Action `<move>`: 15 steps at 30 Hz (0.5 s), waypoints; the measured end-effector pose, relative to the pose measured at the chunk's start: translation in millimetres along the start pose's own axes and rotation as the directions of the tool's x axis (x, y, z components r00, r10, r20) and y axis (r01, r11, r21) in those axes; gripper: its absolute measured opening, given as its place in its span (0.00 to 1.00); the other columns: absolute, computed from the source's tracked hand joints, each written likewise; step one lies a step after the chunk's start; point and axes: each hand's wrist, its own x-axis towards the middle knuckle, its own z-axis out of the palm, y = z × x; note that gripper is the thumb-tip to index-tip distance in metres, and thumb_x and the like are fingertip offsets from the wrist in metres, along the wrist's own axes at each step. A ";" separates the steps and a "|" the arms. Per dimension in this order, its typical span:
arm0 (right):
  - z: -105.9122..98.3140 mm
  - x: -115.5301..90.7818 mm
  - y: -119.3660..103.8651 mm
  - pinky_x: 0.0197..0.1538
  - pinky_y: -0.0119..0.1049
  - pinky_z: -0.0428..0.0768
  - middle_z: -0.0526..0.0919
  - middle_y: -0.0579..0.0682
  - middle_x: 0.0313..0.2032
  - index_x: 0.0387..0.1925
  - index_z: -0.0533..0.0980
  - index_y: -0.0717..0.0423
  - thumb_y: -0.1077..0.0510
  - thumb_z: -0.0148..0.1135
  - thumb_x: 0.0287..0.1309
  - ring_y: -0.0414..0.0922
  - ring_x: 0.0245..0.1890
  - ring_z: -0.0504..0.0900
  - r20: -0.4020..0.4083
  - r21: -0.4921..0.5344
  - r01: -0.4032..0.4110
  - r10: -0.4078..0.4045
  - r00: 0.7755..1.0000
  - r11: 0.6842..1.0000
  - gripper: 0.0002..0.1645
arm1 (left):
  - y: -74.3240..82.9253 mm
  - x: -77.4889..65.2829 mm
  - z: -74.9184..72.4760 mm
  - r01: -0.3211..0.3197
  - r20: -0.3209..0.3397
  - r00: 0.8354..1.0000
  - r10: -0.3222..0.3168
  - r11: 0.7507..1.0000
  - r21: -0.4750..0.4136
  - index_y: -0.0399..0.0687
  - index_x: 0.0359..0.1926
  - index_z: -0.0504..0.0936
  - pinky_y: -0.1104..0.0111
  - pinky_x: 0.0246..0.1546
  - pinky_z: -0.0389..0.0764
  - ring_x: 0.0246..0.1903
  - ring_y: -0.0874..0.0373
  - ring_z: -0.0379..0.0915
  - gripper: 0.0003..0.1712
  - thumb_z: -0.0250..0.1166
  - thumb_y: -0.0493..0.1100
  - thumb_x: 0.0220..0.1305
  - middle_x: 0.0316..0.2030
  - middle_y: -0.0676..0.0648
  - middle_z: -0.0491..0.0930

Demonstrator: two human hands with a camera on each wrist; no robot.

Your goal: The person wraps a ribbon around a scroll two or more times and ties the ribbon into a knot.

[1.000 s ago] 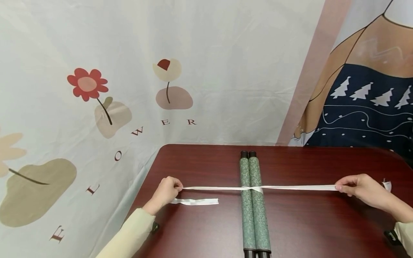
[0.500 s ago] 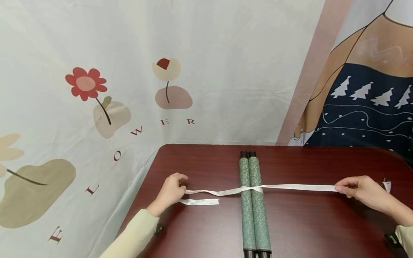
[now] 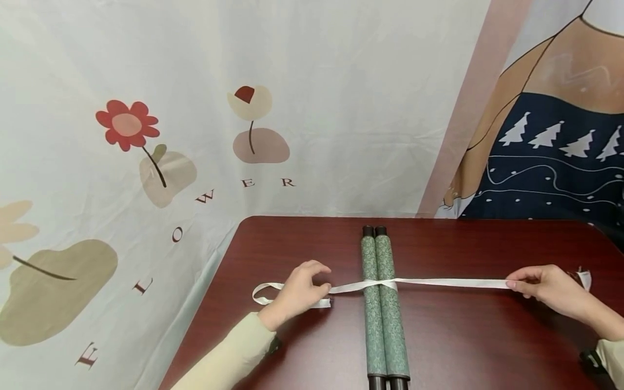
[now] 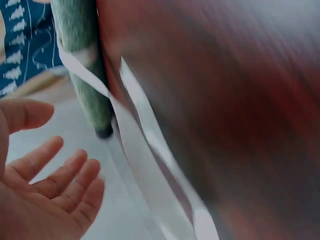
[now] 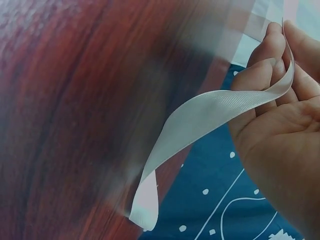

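Observation:
Side by side on the table lie two rolled scrolls (image 3: pixel 394 330), green-patterned with black end knobs. A white ribbon (image 3: pixel 450 283) crosses itself over their middle. At the right, my right hand (image 3: pixel 551 287) pinches the ribbon between thumb and fingers and holds that side straight; its free tail (image 5: pixel 200 115) twists past the palm in the right wrist view. My left hand (image 3: pixel 299 292) is left of the scrolls, fingers spread and bent slightly. In the left wrist view, its palm (image 4: pixel 50 195) holds nothing, and the ribbon's slack left half (image 4: pixel 140 155) runs beside it, folded back in a loop.
The dark red wooden table (image 3: pixel 463 336) carries everything. Behind it hangs a pale printed curtain (image 3: pixel 351 119) with flowers and letters, close along the table's left and back edges. Black bands (image 3: pixel 592 362) show at the wrists.
My left hand has let go of the left ribbon end and moved right toward the scrolls. That half has gone from taut to slack and looped. My right hand stays nearly still, still pinching.

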 end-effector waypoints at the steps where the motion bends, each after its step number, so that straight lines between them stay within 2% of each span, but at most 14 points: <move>1: -0.1 0.2 -0.2 0.21 0.34 0.73 0.78 0.49 0.20 0.38 0.81 0.59 0.49 0.63 0.57 0.43 0.21 0.73 0.001 -0.004 -0.004 0.004 1.000 1.000 0.17 | 4.0 0.0 3.5 -0.010 0.023 1.000 0.009 1.000 0.007 0.46 0.44 0.83 0.62 0.47 0.75 0.46 0.61 0.70 0.18 0.65 0.43 0.50 0.42 0.54 0.78; 6: 0.5 -0.2 -1.2 0.21 0.34 0.73 0.78 0.49 0.20 0.38 0.81 0.59 0.49 0.63 0.57 0.43 0.21 0.73 -0.001 -0.016 -0.010 0.010 1.000 1.000 0.17 | 18.5 3.1 19.1 -0.057 0.095 0.994 0.046 0.992 0.116 0.46 0.47 0.82 0.63 0.46 0.75 0.46 0.60 0.69 0.20 0.64 0.46 0.52 0.43 0.53 0.79; 11: 2.2 -2.2 -0.6 0.22 0.35 0.74 0.78 0.48 0.19 0.37 0.82 0.59 0.49 0.64 0.57 0.43 0.21 0.73 -0.002 -0.002 -0.002 0.002 1.000 1.000 0.17 | 24.4 10.6 29.7 -0.092 0.123 0.990 0.065 0.968 0.232 0.48 0.49 0.81 0.65 0.43 0.76 0.43 0.60 0.70 0.23 0.66 0.48 0.51 0.44 0.53 0.79; 15: 2.5 -2.3 1.3 0.22 0.34 0.74 0.78 0.47 0.19 0.37 0.82 0.58 0.50 0.64 0.56 0.42 0.21 0.73 -0.007 0.015 0.020 -0.020 1.000 1.000 0.15 | 25.1 14.5 34.8 -0.092 0.134 0.989 0.056 0.956 0.278 0.48 0.48 0.81 0.64 0.40 0.76 0.41 0.58 0.70 0.24 0.68 0.48 0.47 0.42 0.52 0.80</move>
